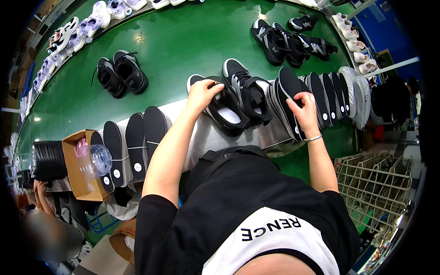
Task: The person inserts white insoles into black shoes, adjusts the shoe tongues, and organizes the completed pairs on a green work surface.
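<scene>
Nearest the body, a black shoe [217, 114] lies under the left hand [206, 95], whose fingers are closed over its tongue. Right of this shoe, past its mate [245, 87], the right hand [303, 111] has its fingers partly spread at the edge of a black insole [293, 82] (whether they pinch it cannot be told). Good handling probably calls for parting one layer only, the shoe's mouth held wide. Beyond the shoe, leftward, another pair [121, 75] stands on the green desk [178, 46].
</scene>
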### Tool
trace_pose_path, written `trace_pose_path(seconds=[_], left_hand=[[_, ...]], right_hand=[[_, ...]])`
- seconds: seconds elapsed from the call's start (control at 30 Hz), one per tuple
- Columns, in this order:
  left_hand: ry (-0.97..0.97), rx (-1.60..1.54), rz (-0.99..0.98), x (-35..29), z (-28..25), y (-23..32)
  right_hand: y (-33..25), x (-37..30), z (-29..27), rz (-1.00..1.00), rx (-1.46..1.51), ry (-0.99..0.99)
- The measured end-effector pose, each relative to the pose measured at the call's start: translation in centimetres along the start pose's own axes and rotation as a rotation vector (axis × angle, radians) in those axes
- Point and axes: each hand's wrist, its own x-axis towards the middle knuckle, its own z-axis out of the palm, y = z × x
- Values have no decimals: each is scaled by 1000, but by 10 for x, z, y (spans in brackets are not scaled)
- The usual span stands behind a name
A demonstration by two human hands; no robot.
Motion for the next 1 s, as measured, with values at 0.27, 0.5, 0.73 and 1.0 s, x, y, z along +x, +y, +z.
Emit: trace_pose_path(seconds=[0.27, 0.5, 0.73, 1.0], left_hand=[[73, 3, -78, -2, 7, -6], [258, 82, 40, -7, 20, -4], [292, 45, 52, -12, 20, -12], [256, -159, 34, -15, 25, -8]], right_hand=[[-120, -11, 27, -768, -421, -622], [-118, -10, 115, -549, -432, -611], [-125, -26, 55, -503, -617, -669], [-129, -14, 76, -561, -438, -769]])
